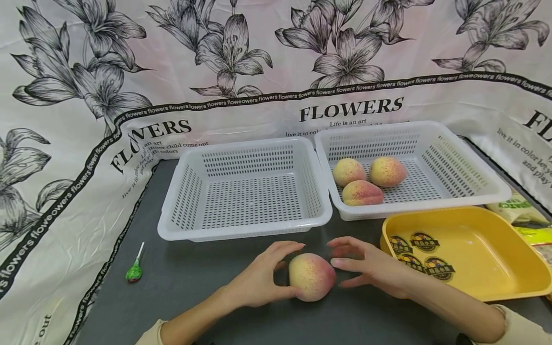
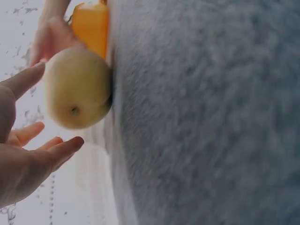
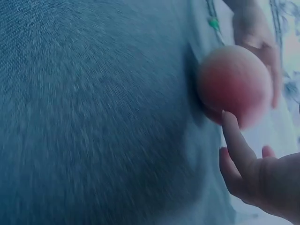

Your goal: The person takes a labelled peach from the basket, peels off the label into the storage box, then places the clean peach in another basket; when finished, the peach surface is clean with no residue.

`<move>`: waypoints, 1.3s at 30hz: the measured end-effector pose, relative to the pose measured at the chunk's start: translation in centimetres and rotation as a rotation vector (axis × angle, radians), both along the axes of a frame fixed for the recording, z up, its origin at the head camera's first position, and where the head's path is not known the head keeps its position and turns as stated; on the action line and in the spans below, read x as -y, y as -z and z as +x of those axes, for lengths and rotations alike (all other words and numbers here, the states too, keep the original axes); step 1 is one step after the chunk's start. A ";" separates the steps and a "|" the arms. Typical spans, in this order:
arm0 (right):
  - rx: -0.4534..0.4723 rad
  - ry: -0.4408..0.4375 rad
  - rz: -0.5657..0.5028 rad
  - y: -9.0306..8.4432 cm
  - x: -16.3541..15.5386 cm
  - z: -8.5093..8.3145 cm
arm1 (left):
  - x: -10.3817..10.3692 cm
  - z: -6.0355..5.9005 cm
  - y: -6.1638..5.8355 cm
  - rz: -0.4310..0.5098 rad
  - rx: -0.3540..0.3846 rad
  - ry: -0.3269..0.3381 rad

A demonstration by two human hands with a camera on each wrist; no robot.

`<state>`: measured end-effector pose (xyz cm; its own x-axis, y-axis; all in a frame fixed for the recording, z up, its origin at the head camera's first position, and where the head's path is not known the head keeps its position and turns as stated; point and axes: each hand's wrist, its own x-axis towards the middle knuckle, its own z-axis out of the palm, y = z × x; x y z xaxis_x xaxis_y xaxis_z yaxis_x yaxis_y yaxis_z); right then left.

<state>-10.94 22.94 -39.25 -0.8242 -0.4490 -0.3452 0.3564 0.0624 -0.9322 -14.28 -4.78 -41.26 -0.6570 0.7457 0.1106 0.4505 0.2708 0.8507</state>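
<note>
A yellow and pink peach (image 1: 312,277) sits on the dark tabletop between the two hands. From its left side, my left hand (image 1: 263,278) reaches around it with thumb and fingers spread; the thumb tip overlaps the peach in the head view. The left wrist view shows those fingers parted beside the pale side of the peach (image 2: 77,89). On the other side, my right hand (image 1: 375,266) has its fingers loosely bent and apart, close to the pink side. One of its fingertips is right at the peach (image 3: 236,84) in the right wrist view.
Behind the hands stands a white perforated basket (image 1: 246,233). A second white basket (image 1: 414,203), right of it, holds three peaches (image 1: 363,193). A yellow tray (image 1: 465,249) with round stickers is near the right forearm. At left lies a green lollipop (image 1: 134,271); packets (image 1: 519,207) lie far right.
</note>
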 end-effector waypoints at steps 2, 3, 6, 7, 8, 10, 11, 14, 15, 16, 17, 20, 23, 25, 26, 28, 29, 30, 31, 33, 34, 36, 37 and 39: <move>-0.001 -0.005 -0.005 0.5 0.8 -0.1 | 0.6 -0.1 -0.4 0.035 0.038 -0.015; -0.002 -0.012 -0.004 0.7 1.1 -0.2 | 1.0 -0.1 -0.7 0.053 0.057 -0.026; -0.008 -0.034 0.005 1.3 1.9 -0.3 | 2.2 -0.3 -1.6 0.130 0.090 -0.058; -0.014 -0.043 0.008 1.4 2.1 -0.4 | 2.7 -0.3 -2.0 0.163 0.090 -0.066; -0.022 -0.052 0.010 1.6 2.4 -0.4 | 3.3 -0.5 -2.5 0.197 0.082 -0.073; -0.041 -0.072 0.013 1.8 2.8 -0.5 | 4.7 -0.8 -3.5 0.284 0.052 -0.097; -0.052 -0.080 0.013 1.9 2.9 -0.5 | 5.5 -1.0 -4.2 0.337 0.033 -0.118; -0.071 -0.090 0.012 2.1 3.3 -0.5 | 8.1 -2.0 -6.1 0.497 -0.066 -0.237; -0.072 -0.090 0.013 2.1 3.4 -0.6 | 9.0 -2.4 -6.6 0.541 -0.100 -0.307; -0.072 -0.090 0.011 2.1 3.5 -0.6 | 10.0 -2.8 -7.1 0.574 -0.127 -0.387; -0.072 -0.089 0.012 2.1 3.6 -0.6 | 10.9 -3.3 -7.4 0.582 -0.146 -0.471; -0.063 -0.085 0.019 2.1 3.6 -0.6 | 13.7 -4.9 -7.4 0.494 -0.152 -0.713; -0.060 -0.082 0.025 2.1 3.6 -0.6 | 16.1 -6.5 -6.4 0.315 -0.054 -0.847; -0.060 -0.082 0.023 2.2 3.6 -0.6 | 17.2 -7.4 -5.6 0.226 0.042 -0.861; -0.060 -0.082 0.022 2.2 3.6 -0.6 | 17.7 -7.7 -5.1 0.214 0.098 -0.849; -0.063 -0.083 0.020 2.3 3.6 -0.6 | 18.2 -8.3 -4.3 0.209 0.191 -0.813; -0.064 -0.084 0.019 2.3 3.6 -0.6 | 18.4 -8.4 -4.1 0.207 0.219 -0.793; -0.065 -0.085 0.018 2.3 3.6 -0.6 | 18.5 -8.6 -3.8 0.207 0.240 -0.768; -0.066 -0.085 0.018 2.3 3.6 -0.6 | 18.5 -8.6 -3.7 0.215 0.253 -0.746; -0.068 -0.087 0.019 2.3 3.5 -0.6 | 18.5 -8.7 -3.4 0.218 0.258 -0.715; -0.068 -0.088 0.020 2.3 3.5 -0.6 | 18.5 -8.8 -3.3 0.214 0.255 -0.701; -0.070 -0.087 0.018 2.3 3.5 -0.6 | 18.4 -8.8 -3.0 0.210 0.256 -0.676; -0.072 -0.087 0.017 2.3 3.5 -0.6 | 18.3 -8.9 -2.9 0.212 0.261 -0.668; -0.074 -0.085 0.014 2.3 3.5 -0.6 | 18.3 -8.9 -2.8 0.215 0.275 -0.660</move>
<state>-11.54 19.48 -41.58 -0.8069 -0.5138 -0.2914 0.2795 0.1025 -0.9547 -23.16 -23.07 -38.50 -0.9857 0.1670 -0.0233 0.0154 0.2268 0.9738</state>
